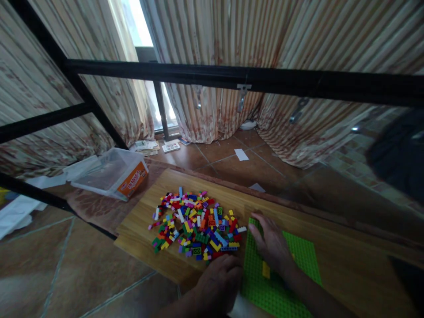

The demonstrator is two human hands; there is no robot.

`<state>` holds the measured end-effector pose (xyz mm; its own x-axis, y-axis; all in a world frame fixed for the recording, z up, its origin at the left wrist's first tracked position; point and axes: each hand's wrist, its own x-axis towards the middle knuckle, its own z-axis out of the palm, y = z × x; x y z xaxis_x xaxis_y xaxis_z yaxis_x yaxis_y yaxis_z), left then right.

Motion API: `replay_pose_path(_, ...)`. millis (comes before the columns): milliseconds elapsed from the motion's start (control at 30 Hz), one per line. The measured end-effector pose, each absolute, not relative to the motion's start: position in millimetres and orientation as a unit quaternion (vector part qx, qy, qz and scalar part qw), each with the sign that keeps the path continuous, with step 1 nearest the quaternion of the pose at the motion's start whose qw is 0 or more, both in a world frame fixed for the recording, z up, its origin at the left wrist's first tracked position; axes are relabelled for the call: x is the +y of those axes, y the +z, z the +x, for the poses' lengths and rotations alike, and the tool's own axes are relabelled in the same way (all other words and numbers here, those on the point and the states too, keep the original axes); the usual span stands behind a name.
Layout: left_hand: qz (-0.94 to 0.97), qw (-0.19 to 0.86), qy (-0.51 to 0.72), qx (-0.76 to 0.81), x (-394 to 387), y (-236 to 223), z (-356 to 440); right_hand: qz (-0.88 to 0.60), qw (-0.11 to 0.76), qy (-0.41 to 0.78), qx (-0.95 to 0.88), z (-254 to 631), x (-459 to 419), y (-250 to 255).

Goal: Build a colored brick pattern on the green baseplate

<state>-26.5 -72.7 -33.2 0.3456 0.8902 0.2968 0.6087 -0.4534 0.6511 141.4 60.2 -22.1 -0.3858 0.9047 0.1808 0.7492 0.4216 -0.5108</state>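
A heap of small toy building bricks [195, 225] in many colours is spread over the wooden tabletop. To its right lies a green studded baseplate [303, 256]. My left hand [220, 282] is at the near edge of the heap, its fingers curled in; whatever they may hold is hidden. Over the far left part of the baseplate rests my right hand [270, 240], fingers stretched out and slightly apart, with no brick visible in them. A yellow brick [266, 270] sits on the baseplate beside my right wrist, which partly covers the area behind it.
The wooden table [142, 234] ends at the left above a tiled floor. A clear plastic box [109, 170] with an orange label stands beyond its left end. A black metal rail [212, 75] crosses in front of striped curtains [232, 39]. White papers [241, 154] lie on the floor.
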Motion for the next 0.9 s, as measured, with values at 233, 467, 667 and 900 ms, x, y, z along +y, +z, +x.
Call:
replay_pose_path(233, 0.787, 0.167, 0.37, 0.464, -88, -21, -34, -0.487, 0.234, 0.199, -0.817, 147, 64, -21)
replay_pose_path(467, 0.725, 0.155, 0.358, 0.567, -123, -11, -84, -0.447, 0.222, 0.046, -0.866, 128, 57, -3)
replay_pose_path(667, 0.7, 0.15, 0.361, 0.597, -135, -10, -112, -0.372, 0.219, 0.118, -0.894, 44, 26, 15)
replay_pose_path(900, 0.673, 0.088, 0.363, 0.639, -151, -15, -138, -0.428, 0.172, 0.092, -0.882, -1, 15, 6)
